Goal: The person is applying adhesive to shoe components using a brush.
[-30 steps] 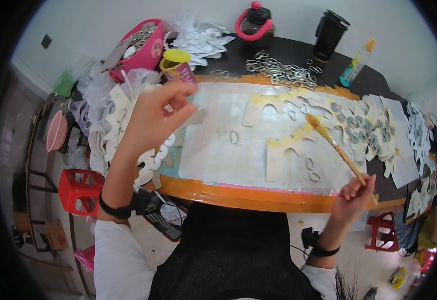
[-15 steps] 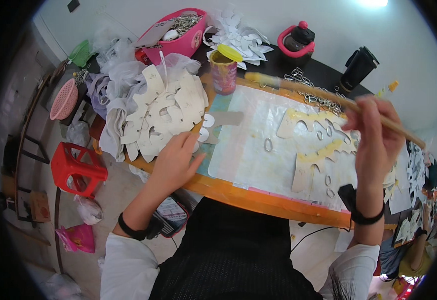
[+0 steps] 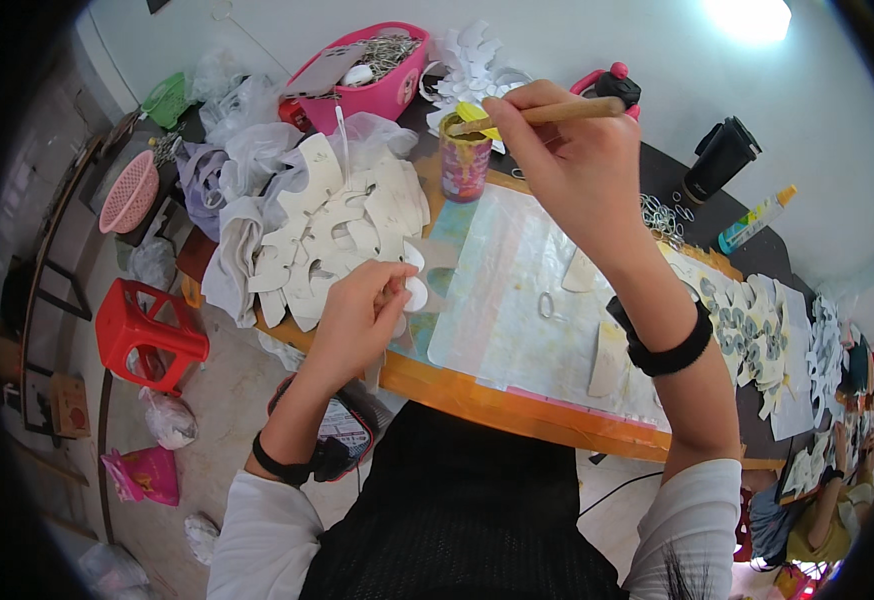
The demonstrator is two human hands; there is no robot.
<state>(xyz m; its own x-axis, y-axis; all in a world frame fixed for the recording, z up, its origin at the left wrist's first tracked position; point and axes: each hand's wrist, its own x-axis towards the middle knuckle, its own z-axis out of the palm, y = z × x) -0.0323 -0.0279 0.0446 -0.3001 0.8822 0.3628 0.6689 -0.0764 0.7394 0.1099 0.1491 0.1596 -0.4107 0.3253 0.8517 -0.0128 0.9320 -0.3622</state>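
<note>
"Now what's changing?"
"My right hand [image 3: 587, 165], pinching the long wooden brush [image 3: 569, 110], is swinging to the round purple-pink cup [image 3: 465, 170], so it's probably dipping."
"Left hand [image 3: 360, 312]?"
"It's pinching narrowly beside flat white ovals [image 3: 416, 293], near-left of the cup; whether it's gripping, I can't tell."

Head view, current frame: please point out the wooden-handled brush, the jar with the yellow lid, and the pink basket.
Wooden-handled brush [image 3: 585, 109]: head view, on its handle.
Jar with the yellow lid [image 3: 465, 170]: head view, on its patterned side.
Pink basket [image 3: 393, 98]: head view, on its outer wall.
</note>
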